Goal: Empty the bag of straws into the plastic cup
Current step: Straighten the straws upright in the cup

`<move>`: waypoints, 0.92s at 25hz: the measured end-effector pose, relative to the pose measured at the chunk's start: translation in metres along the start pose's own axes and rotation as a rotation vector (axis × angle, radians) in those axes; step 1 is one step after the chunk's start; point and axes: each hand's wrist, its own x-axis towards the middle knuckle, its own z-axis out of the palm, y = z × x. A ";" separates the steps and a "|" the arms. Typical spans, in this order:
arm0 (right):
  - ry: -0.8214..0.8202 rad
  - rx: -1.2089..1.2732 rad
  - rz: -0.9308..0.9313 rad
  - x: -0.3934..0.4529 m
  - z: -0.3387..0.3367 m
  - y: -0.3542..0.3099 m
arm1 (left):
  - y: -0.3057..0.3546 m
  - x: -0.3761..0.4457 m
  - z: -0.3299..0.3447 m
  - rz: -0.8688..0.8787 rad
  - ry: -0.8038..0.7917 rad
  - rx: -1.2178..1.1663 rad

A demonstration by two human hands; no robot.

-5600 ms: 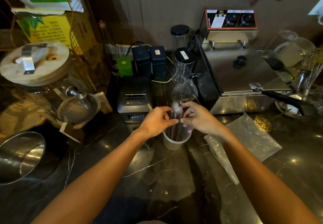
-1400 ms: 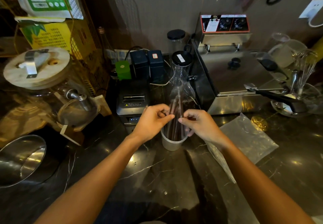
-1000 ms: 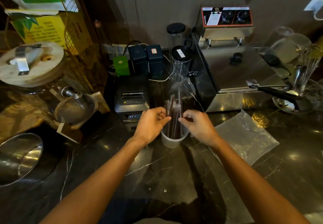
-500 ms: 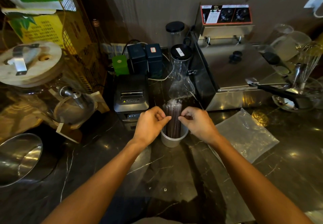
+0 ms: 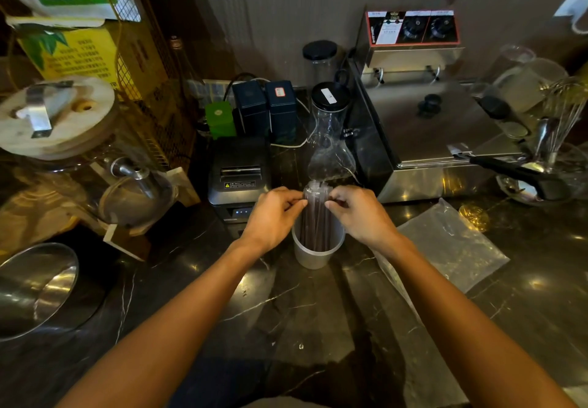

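Observation:
A translucent plastic cup stands on the dark marble counter in the middle of the head view. A bundle of dark wrapped straws stands upright inside it, tops sticking out above the rim. My left hand pinches the straws' tops from the left. My right hand pinches them from the right. A clear plastic bag lies flat on the counter to the right of the cup, behind my right forearm.
A black receipt printer and a glass carafe stand just behind the cup. A steel fryer fills the back right, a whisk holder beyond it. A glass dispenser and steel bowl sit left.
The straw bundle, raised above the cup a second ago, has sunk lower into it. Both hands stayed at the straw tops and came down with them.

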 end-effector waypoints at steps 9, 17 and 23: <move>-0.094 -0.051 0.062 -0.005 0.003 0.009 | -0.014 -0.006 0.000 -0.047 -0.044 0.028; -0.124 0.153 0.254 -0.031 0.006 0.024 | -0.019 -0.019 0.005 -0.196 -0.050 -0.093; -0.146 0.285 0.296 -0.037 0.009 0.024 | -0.016 -0.024 0.007 -0.276 -0.089 -0.135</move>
